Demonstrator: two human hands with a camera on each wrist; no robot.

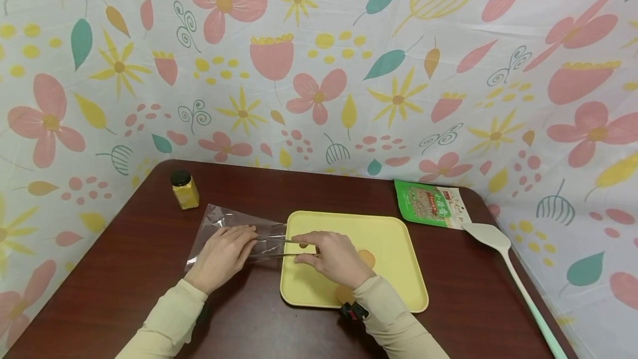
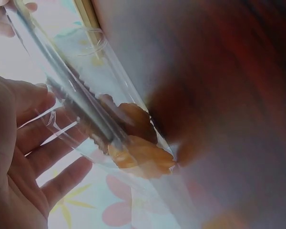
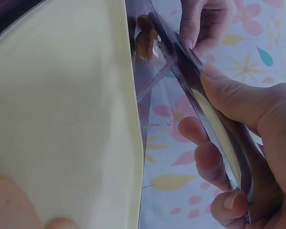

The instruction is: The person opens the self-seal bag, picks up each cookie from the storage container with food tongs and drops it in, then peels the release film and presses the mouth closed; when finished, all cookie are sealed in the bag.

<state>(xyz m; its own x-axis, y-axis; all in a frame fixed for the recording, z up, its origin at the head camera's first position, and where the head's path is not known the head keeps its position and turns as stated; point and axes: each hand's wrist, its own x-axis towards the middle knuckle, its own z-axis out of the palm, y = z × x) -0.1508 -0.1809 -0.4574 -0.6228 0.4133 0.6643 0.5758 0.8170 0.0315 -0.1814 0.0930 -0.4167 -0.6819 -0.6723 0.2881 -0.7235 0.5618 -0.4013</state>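
Observation:
My left hand holds a clear plastic bag by its mouth, thumb and a finger at the rim and the other fingers spread along it. The right hand grips metal tongs over the yellow tray, thumb on one arm and fingers on the other. Inside the bag, the left wrist view shows the tongs' toothed ends beside an orange-brown cookie-like piece and a darker brown one. Whether the tongs clamp either piece, I cannot tell. Round cookie-like pieces lie on the tray, partly behind my right arm.
A yellow jar with a black lid stands at the back left of the dark table. At the back right lies a green and white food packet. A spatula with a pale green handle lies along the right edge.

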